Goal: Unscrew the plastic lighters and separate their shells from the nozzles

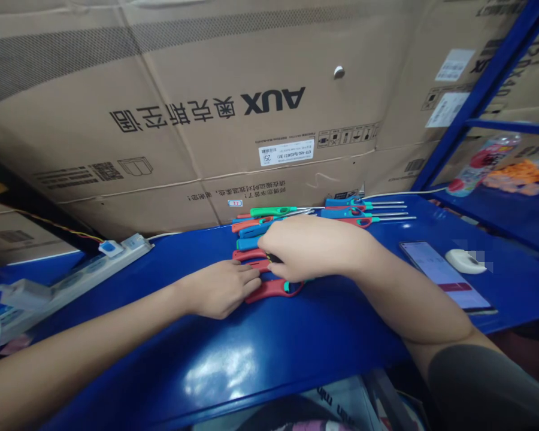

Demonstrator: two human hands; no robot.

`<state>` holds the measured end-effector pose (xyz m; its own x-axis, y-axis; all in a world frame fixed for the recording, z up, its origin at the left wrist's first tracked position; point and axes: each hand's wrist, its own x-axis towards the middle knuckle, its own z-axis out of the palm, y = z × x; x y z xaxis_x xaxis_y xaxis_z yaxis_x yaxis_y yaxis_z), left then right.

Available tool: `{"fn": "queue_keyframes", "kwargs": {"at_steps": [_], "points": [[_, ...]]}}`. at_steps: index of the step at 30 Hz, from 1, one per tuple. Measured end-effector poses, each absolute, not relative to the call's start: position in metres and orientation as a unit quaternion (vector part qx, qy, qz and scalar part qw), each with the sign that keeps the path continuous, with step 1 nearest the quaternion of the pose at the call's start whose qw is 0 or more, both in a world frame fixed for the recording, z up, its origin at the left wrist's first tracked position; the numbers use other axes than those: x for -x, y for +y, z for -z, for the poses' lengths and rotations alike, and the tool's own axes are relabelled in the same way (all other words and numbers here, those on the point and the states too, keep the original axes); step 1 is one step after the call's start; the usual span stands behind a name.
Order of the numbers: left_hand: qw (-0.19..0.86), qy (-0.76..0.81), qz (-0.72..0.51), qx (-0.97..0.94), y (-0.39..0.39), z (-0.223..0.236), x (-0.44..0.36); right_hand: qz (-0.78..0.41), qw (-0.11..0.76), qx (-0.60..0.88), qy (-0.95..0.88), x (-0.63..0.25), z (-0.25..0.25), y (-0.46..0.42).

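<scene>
Several long-nosed gas lighters lie in a row on the blue shelf, with red, blue and green handles and metal stems pointing right. My left hand [224, 288] has its fingers curled at the handle end of a red lighter [261, 265], just above the nearest red lighter [269, 291]. Reaching over the row from the right, my right hand [303, 242] is closed around the front part of that same red lighter and hides its stem. Beyond it lie a blue lighter [248, 243] and a green lighter [269, 211]. A second group of blue lighters [341, 213] lies farther right.
A large cardboard carton [184, 149] stands behind the blue shelf [233, 347]. On the left is a power strip [90, 272] with plugs and cables. To the right lie a phone [444, 275] and a white rounded object [465, 261]; a bottle [483, 164] lies past the blue post.
</scene>
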<state>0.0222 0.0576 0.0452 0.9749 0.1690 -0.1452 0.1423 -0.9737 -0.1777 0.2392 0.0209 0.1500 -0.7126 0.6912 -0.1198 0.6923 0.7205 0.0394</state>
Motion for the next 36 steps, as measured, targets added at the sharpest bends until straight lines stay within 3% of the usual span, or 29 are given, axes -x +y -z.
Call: {"fn": "queue_keyframes", "kwargs": {"at_steps": [23, 36], "points": [[0.176, -0.083, 0.004, 0.981, 0.057, -0.031, -0.018, 0.012, 0.057, -0.360, 0.931, -0.243, -0.151, 0.019], [0.091, -0.098, -0.058, 0.989, 0.054, -0.039, -0.018, 0.015, 0.068, -0.362, 0.930, -0.243, -0.151, 0.020]]}}
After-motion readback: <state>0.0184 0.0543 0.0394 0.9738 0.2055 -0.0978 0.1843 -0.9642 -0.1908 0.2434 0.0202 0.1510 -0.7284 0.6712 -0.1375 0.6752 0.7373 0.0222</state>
